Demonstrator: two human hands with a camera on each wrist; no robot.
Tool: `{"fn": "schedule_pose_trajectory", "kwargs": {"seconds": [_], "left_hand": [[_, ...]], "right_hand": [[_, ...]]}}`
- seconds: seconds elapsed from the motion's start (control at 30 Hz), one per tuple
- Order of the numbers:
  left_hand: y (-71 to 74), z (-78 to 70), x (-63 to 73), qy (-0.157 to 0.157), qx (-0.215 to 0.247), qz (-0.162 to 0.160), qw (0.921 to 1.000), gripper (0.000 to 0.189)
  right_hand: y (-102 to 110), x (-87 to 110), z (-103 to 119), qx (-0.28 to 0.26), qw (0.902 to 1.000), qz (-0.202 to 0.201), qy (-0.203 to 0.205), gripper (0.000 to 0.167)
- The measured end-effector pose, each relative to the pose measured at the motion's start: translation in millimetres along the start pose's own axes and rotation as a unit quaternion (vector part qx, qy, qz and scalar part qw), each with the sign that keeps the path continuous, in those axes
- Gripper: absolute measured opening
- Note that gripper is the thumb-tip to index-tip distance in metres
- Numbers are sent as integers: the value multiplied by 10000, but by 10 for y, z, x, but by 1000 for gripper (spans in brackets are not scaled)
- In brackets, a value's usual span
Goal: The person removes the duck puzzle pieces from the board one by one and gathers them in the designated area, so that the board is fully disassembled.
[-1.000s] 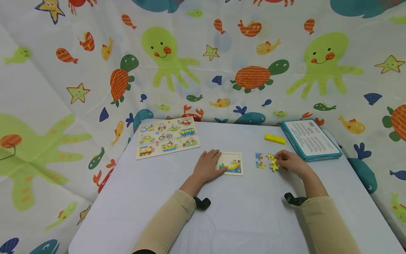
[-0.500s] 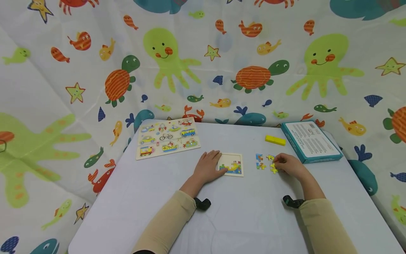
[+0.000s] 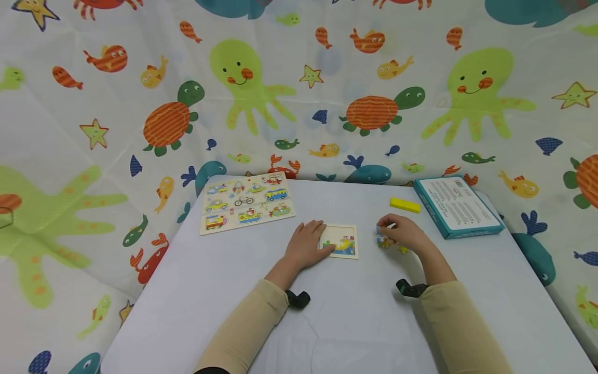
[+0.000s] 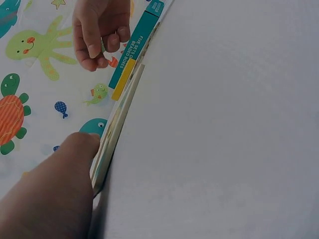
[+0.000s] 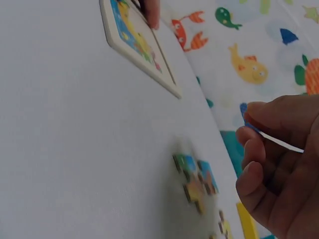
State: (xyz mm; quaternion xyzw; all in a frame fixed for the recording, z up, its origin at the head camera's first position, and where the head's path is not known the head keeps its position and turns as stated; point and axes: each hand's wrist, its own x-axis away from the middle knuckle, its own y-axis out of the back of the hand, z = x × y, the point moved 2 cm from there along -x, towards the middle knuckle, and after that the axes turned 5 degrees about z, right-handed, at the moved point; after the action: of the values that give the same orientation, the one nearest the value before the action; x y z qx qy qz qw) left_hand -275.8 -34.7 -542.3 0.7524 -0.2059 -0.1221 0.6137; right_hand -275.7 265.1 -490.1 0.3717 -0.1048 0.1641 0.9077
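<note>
The left hand (image 3: 303,245) rests by the puzzle (image 3: 342,231), fingers straight. Right of the puzzle, the right hand (image 3: 405,234) pinches what looks like a blue piece (image 5: 252,127), over loose pieces (image 5: 195,190).

Left hand (image 3: 304,244) lies palm down, thumb spread wide. Right hand (image 3: 405,231) hovers, thumb and forefinger pinching, other fingers curled.

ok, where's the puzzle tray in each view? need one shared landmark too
Head: puzzle tray just right of and below center, left hand overlapping its left side.
Left wrist: puzzle tray left of center, slanted, seen nearly edge-on.
Right wrist: puzzle tray at top, slightly left of center, cut off by the frame.
Shared landmark: right hand, at top in left wrist, right edge in right wrist.
</note>
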Motion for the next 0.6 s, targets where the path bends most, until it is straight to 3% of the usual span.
{"fn": "schedule_pose_trajectory", "kwargs": {"seconds": [0.3,0.6], "left_hand": [[29,12,6,-40,27,-47,10000,78],[-25,30,-31,-81,-7,-86,9999,79]], "right_hand": [[-438,-236,485,153,9983,542,178,30],[-651,-379,542,828,9942,506,458,29]]}}
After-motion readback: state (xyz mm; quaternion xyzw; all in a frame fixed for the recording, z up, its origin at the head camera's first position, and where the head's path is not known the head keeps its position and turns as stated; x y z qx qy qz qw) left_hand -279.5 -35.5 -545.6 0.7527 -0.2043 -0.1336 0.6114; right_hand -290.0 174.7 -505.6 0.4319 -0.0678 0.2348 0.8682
